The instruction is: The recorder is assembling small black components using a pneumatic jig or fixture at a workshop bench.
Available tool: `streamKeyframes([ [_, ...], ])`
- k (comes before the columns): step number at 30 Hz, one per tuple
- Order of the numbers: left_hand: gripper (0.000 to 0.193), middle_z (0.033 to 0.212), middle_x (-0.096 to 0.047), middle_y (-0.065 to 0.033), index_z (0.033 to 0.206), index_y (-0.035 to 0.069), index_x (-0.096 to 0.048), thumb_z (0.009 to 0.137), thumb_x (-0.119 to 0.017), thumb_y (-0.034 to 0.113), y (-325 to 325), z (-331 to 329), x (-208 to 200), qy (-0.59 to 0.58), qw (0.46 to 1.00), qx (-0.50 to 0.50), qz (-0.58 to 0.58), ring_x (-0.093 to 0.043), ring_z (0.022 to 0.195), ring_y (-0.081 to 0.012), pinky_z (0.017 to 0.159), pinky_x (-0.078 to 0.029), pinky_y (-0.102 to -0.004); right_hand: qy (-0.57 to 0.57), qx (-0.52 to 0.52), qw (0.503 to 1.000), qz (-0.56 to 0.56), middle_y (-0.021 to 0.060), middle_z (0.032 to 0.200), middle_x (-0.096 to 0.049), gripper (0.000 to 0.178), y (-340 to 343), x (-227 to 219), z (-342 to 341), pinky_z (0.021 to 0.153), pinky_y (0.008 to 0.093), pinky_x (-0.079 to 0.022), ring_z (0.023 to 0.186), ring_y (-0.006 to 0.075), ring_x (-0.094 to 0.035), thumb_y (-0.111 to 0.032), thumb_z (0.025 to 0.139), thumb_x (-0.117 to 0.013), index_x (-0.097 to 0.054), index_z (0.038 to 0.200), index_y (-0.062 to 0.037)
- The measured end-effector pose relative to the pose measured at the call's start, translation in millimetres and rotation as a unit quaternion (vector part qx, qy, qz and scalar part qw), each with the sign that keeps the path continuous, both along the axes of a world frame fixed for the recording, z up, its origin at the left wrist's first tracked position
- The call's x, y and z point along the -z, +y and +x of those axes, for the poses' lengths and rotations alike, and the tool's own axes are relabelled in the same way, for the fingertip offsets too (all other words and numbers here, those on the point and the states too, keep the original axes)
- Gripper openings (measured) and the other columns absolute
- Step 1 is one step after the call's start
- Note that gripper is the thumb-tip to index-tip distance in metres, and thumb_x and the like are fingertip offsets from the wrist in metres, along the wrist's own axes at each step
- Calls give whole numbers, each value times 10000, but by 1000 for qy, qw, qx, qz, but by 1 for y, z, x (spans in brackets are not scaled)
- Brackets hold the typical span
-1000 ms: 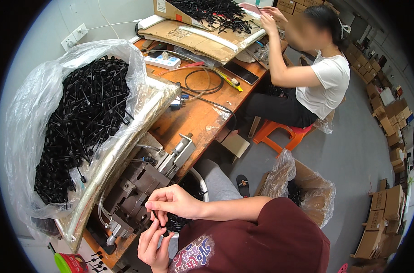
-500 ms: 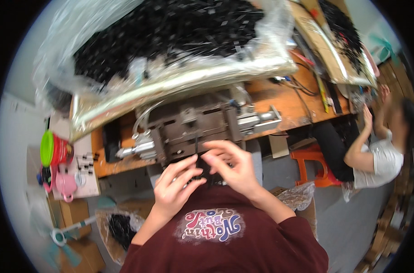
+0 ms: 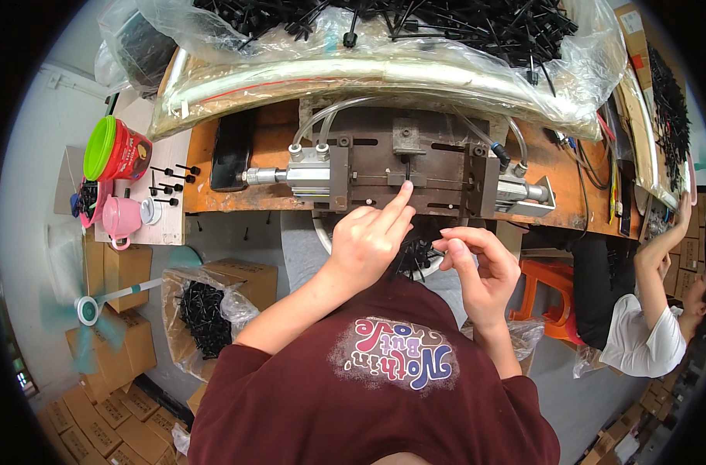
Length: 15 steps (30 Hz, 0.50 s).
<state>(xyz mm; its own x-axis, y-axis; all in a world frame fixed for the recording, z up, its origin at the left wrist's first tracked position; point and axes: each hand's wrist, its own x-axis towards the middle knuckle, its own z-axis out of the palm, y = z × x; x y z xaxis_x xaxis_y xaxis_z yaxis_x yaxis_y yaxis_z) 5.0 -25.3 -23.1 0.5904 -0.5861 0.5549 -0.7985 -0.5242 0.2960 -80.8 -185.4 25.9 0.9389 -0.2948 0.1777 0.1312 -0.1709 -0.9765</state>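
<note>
My left hand [image 3: 372,239] reaches over the front of a dark metal fixture [image 3: 376,155]. Its index finger is stretched out, and the tip touches a small block at the fixture's middle [image 3: 419,180]. A thin black piece [image 3: 407,161] stands just beyond that fingertip; its lower end is hidden. My right hand [image 3: 483,267] hovers nearer my body, to the right, fingers loosely curled with a gap at the thumb and nothing visible between them. Between my hands, in front of my lap, lies a bunch of black stemmed plastic parts [image 3: 415,257].
Air cylinders [image 3: 310,180] with clear tubes flank the fixture. Behind it, a plastic-lined box [image 3: 368,74] holds many black stemmed parts. On the left stand a red tub [image 3: 128,151] and a pink cup [image 3: 122,217]. A co-worker [image 3: 651,333] sits at right, near an orange stool [image 3: 543,291].
My hands, together in front of the fixture before, have separated. The left index finger has reached forward onto the fixture; the right hand has drawn aside. The whole view has shifted.
</note>
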Motion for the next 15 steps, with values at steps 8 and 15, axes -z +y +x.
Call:
streamKeyframes([
  [8, 251, 1202, -678, -83, 881, 74, -711, 653, -800, 128, -3, 2, -6, 14, 999, -15, 24, -617, 572, -155, 568, -505, -259, -35, -10, 996, -87, 94, 823, -717, 119, -3, 1, 0, 573, 221, -477, 618, 103, -623, 18, 869, -651, -706, 975, 20],
  [15, 258, 1186, -683, -101, 922, 66, -709, 693, -804, 137, 2, 2, -27, 101, 994, 35, -15, -652, 624, -159, 612, -537, -275, -40, 58, 996, -61, 116, 844, -711, 109, -18, -17, 15, 597, 224, -514, 678, 124, -668, 29, 878, -638, -696, 967, 53],
])
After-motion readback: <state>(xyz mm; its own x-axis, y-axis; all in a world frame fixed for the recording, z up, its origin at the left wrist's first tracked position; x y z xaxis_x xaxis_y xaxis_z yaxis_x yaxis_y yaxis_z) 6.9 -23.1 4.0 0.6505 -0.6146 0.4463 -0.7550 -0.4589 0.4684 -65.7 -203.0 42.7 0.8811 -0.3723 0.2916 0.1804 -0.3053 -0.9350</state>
